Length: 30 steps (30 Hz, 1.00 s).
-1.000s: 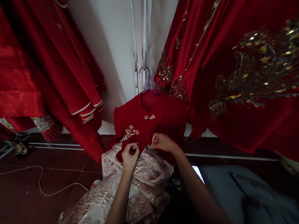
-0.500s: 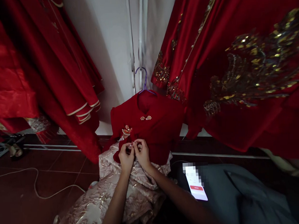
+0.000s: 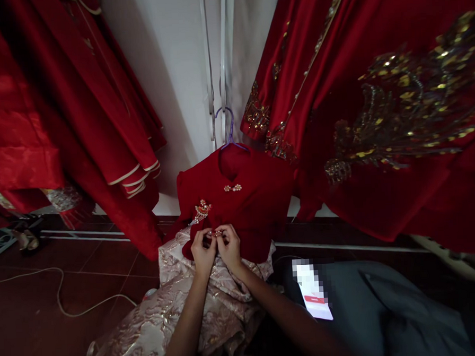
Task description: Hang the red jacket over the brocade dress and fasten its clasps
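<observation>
**Hands at the jacket front.** The red jacket (image 3: pixel 258 198) hangs on a purple hanger (image 3: pixel 230 126) above a pale brocade skirt (image 3: pixel 157 325). At its lower front edge, the left hand (image 3: pixel 203 251) and right hand (image 3: pixel 230 247) each pinch one end of a small clasp (image 3: pixel 217 233). The clasp lies straight ahead, its long axis running left to right between the fingertips, equally near both hands. One second ago the hands were apart, the right one farther out to its side; half a second ago they had already met.

Small fastening (image 3: pixel 217 233) pinched between left hand (image 3: pixel 203 250) and right hand (image 3: pixel 229 246): too small to make out, fingertips cover most of it. Phone screen (image 3: pixel 313 293) blurred. Hanger (image 3: pixel 231 129) shows hook only, rest inside red top (image 3: pixel 258 198). Embroidered gown (image 3: pixel 377 112) cut off by top and right edges.
</observation>
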Each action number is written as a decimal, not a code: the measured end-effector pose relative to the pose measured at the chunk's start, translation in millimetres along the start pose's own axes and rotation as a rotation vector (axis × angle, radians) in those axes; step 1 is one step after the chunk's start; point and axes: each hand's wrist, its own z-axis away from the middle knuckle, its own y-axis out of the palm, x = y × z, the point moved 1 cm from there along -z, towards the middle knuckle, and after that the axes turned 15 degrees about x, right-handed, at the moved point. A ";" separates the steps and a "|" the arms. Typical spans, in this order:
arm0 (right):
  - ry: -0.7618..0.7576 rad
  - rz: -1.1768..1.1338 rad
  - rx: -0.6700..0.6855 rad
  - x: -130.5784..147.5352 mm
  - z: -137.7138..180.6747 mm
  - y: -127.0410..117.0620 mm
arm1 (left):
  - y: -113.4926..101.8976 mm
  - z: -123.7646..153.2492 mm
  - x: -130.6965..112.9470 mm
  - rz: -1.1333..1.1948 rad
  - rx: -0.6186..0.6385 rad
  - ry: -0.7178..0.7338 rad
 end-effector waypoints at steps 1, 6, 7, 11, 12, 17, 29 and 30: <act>-0.007 0.008 0.005 1.5 0.5 -0.7 | -0.8 0.1 -0.8 -0.008 0.008 0.017; -0.015 0.039 -0.004 7.5 1.2 -2.5 | -4.7 1.2 -6.2 0.000 0.052 0.054; -0.017 0.040 -0.008 8.3 1.1 -2.8 | -5.3 1.6 -7.5 0.013 0.061 0.049; -0.022 0.027 -0.005 10.1 1.6 -4.6 | -6.1 3.2 -11.1 0.051 0.062 0.028; -0.019 0.027 -0.005 10.1 1.9 -5.1 | -5.9 3.5 -11.3 0.052 0.057 0.025; -0.026 0.033 -0.014 7.3 2.9 -6.8 | -3.2 4.3 -9.2 0.034 0.053 0.027; -0.060 0.043 -0.029 5.3 4.8 -8.3 | -2.3 9.0 -12.8 0.046 0.038 0.015; -0.066 0.042 -0.025 5.9 5.3 -8.5 | -2.8 11.0 -13.0 0.044 0.040 0.012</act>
